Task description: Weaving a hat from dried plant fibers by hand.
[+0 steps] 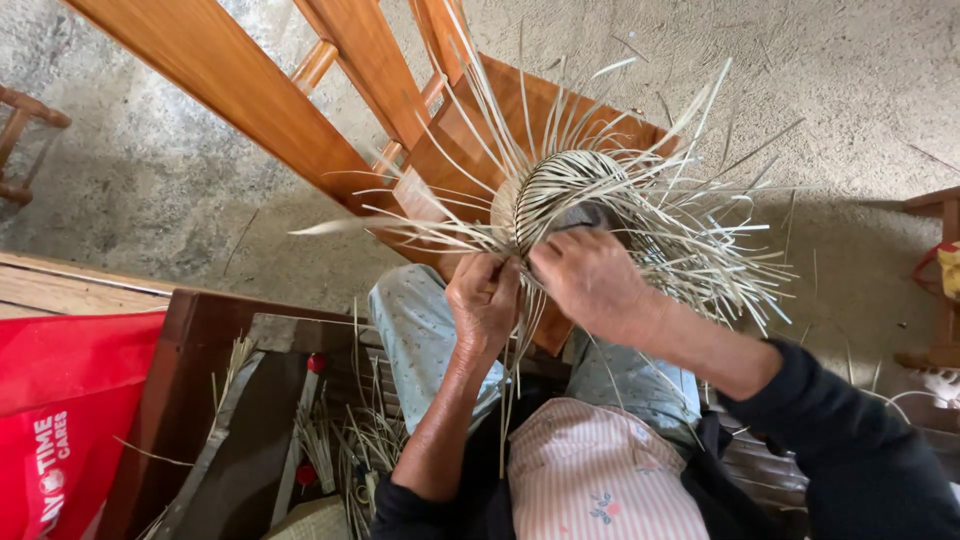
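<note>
A: Middle of the frame, 2 hands were on a half-woven basket (562,195) of pale cane strips, with its loose ends fanning out all round like a sunburst.

B: And it sat where?

A: Just above the knees, against the seat of an overturned wooden chair (300,90) that ran from the upper left toward the centre. My guess was that the seat gave it something firm to lean on.

B: The left hand (484,300)?

A: Curled shut on a bunch of strips (512,345) at the basket's lower rim, seemingly pinning them so the weave didn't slacken.

B: And the right hand (592,280)?

A: Just beside it, fingers pressed together on the rim. Whether they pinched a single strip, I couldn't tell. The hands were nearly touching.

B: Anything else about?

A: Spare strips and a dark-handled tool lay in a wooden tray (185,340) at lower left, close for reaching I'd say. A red bag (60,400) sat at the left edge, on bare concrete floor (850,80).
</note>
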